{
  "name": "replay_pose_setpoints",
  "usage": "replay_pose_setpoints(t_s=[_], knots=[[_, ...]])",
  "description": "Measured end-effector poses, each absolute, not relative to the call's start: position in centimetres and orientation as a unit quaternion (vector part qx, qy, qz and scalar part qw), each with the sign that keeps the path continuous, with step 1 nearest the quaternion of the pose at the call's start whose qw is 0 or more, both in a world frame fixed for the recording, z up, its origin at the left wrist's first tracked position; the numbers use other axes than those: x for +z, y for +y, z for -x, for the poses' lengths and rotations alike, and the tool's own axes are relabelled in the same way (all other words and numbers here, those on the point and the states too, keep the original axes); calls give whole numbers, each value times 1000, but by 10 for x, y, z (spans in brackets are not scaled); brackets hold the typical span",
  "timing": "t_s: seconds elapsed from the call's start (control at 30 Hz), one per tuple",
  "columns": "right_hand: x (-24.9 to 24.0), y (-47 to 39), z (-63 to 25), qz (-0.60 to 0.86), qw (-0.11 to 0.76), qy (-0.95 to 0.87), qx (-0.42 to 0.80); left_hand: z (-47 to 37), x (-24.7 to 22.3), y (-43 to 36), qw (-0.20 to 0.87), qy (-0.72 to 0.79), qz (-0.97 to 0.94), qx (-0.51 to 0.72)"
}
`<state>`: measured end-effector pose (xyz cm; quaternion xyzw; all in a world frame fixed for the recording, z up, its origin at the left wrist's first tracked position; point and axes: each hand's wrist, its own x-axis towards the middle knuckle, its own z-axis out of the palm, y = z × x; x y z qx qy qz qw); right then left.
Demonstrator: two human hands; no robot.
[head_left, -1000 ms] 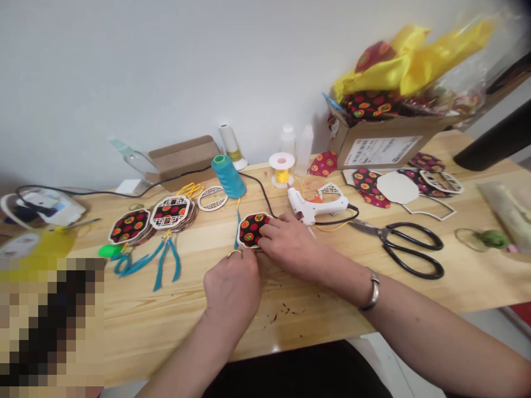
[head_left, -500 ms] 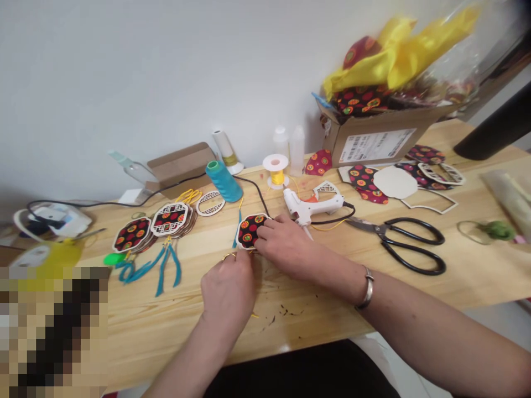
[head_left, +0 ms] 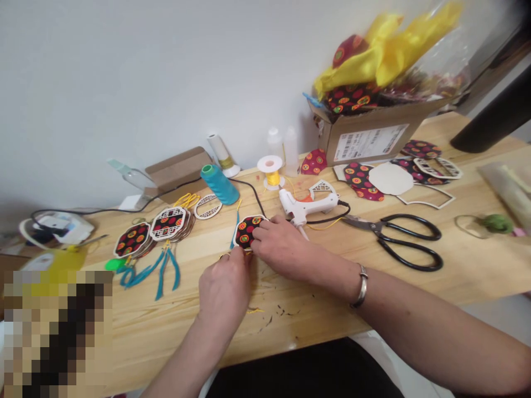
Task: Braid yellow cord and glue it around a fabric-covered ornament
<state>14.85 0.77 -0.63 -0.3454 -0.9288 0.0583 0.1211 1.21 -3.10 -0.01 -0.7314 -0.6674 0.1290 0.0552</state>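
A small pendant point(head_left: 248, 231) with dark flowered fabric and a pale scalloped rim is between my hands. My right hand point(head_left: 280, 247) covers its right side, with fingers curled over the rim. At its lower edge, my left hand point(head_left: 226, 279) is closed; its fingertips are partly hidden, and it cannot be told whether they pinch the rim or a cord there. Teal strands point(head_left: 234, 234) lie beside the pendant's left edge. A bit of yellow cord point(head_left: 256, 310) shows on the table below. Beyond my right hand rests a white glue gun point(head_left: 309, 207).
Black-handled scissors point(head_left: 409, 229) lie to the right. A teal thread cone point(head_left: 219, 185) and yellow cord spool point(head_left: 271, 172) stand behind. Stacked pendants point(head_left: 169, 223) with teal tassels point(head_left: 168, 271) are left. A cardboard box point(head_left: 367, 132) with fabric stands at the back right.
The view has shifted slightly. Both hands stay at the pendant, my left closed at its lower edge. The yellow cord bit below shows a little more.
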Motion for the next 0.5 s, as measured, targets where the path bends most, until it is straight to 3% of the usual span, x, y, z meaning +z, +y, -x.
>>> replay_pose_setpoints(t_s=[0.5], knots=[[-13,6,-151,344,141,-927,52,-2,4,-18,-47,-678,731,68]])
